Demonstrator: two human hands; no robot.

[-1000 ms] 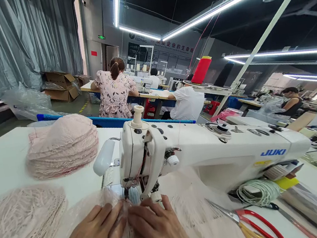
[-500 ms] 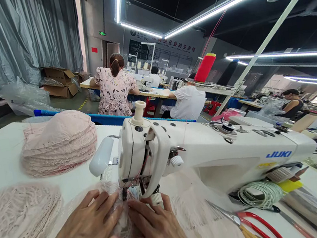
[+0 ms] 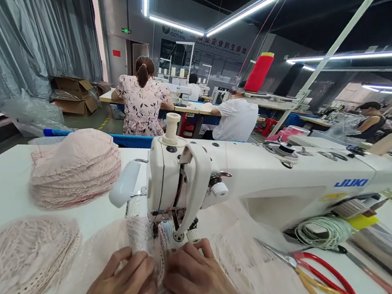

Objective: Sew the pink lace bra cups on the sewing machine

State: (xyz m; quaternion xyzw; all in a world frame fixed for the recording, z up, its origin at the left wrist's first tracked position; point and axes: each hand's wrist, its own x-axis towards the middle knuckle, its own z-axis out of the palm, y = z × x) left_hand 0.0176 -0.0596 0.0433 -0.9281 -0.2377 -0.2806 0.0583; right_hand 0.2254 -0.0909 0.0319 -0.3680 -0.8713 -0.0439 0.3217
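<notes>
A white sewing machine (image 3: 258, 172) stands in front of me, its needle area over pale pink lace fabric (image 3: 103, 244). My left hand (image 3: 124, 288) is left of the needle, its fingers curled on the fabric. Just right of it, my right hand (image 3: 201, 279) has bent fingers pinching the fabric's edge, close to the presser foot; its fingertips are partly hidden. A strip with small eyelets (image 3: 159, 260) runs between the hands toward the needle. More of the sheer fabric spreads under the machine arm on the right.
Two stacks of pale pink pieces, a rounded stack (image 3: 76, 170) and an eyelet-edged stack (image 3: 25, 266), lie at left. Scissors (image 3: 322, 275) with red and yellow handles lie at right, near coiled pale green cord (image 3: 323, 233). Co-workers sit at machines beyond.
Both hands have moved slightly back from the needle toward me, uncovering more lace beside the presser foot. My left fingers are more curled. The view has shifted a little.
</notes>
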